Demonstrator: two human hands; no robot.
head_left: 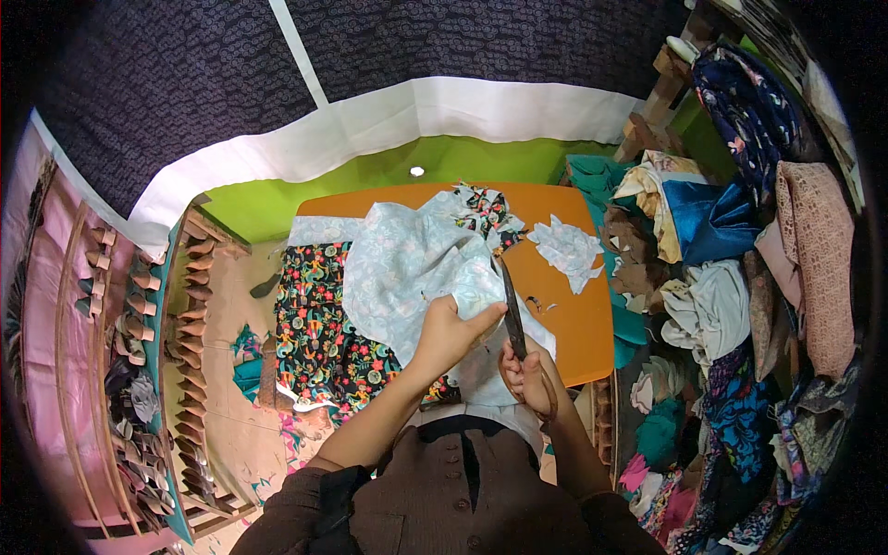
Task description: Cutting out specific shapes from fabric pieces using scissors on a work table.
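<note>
My right hand (525, 381) is closed round the handles of large dark scissors (512, 314), whose blades point away from me along the edge of a pale cloth. My left hand (451, 331) pinches that pale blue-white fabric (407, 264) just left of the blades, thumb on top. The fabric lies loosely over a black cloth with a bright floral print (314, 319) on the table's left side. A crumpled heap of the same print (483, 208) sits beyond the blade tips. Whether the blades are apart is hard to make out.
The orange-brown table (578, 347) carries a loose pale scrap (566, 252) at its right. Piled fabrics (708, 305) crowd the right side. Racks of wooden shoe-shaped forms (192, 342) stand at left. Cloth scraps (248, 365) lie on the floor. A dark patterned curtain (213, 102) hangs beyond.
</note>
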